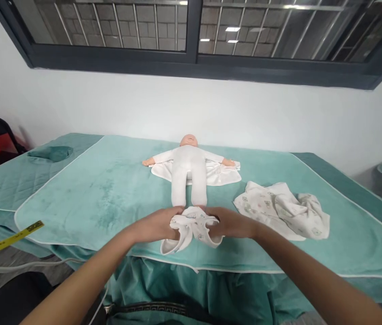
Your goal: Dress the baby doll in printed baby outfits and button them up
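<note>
A baby doll (189,164) lies on its back, head toward the wall, arms spread and legs pointing at me. Its body is white cloth. A white garment (220,175) is spread beneath its arms and torso. Just past its feet, I hold small white printed baby pants (191,221), bunched up with two openings facing me. My left hand (164,224) is closed on the left side of the pants, and my right hand (230,222) grips the right side. Some fingers are hidden inside the cloth. The doll's feet are partly covered by my hands and the pants.
A crumpled white printed cloth (284,210) lies right of the doll. Everything rests on a green-covered massage bed (76,189) with a face hole (50,153) at left. A yellow tag (8,241) and pale cable (25,267) hang at lower left. A wall and window stand behind.
</note>
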`<state>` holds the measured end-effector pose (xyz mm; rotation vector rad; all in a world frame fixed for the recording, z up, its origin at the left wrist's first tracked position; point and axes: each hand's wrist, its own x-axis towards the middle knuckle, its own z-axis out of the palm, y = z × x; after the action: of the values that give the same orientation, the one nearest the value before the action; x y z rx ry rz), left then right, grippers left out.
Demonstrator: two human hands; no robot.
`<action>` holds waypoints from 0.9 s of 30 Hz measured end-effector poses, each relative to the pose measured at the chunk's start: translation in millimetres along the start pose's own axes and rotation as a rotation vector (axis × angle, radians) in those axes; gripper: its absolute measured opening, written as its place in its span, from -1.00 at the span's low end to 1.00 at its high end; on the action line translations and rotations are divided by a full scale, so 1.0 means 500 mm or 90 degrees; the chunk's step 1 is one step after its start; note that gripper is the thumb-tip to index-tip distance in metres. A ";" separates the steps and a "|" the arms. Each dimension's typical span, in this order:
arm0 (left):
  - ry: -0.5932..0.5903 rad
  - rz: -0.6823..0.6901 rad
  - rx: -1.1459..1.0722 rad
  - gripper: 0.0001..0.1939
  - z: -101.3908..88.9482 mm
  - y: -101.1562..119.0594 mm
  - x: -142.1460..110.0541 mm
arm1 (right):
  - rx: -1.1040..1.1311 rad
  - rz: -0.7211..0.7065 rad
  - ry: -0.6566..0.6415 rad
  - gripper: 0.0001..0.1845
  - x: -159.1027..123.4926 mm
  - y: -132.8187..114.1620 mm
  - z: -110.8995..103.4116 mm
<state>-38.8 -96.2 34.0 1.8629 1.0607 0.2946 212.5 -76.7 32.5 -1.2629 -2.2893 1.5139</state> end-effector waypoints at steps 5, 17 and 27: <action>-0.221 0.013 -0.051 -0.52 -0.084 0.054 -0.022 | -0.036 0.001 -0.174 -0.79 -0.026 -0.081 -0.059; -0.248 -0.066 -0.052 -0.51 -0.204 0.136 -0.091 | -0.101 -0.094 -0.178 -0.60 -0.023 -0.218 -0.121; 0.250 0.041 -0.004 -0.68 -0.199 0.131 -0.113 | 0.099 -0.328 0.078 -0.69 0.026 -0.284 -0.059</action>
<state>-95.1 -91.2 152.9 1.8789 1.2582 0.7232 138.2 -68.4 157.5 -0.6344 -2.1414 1.3492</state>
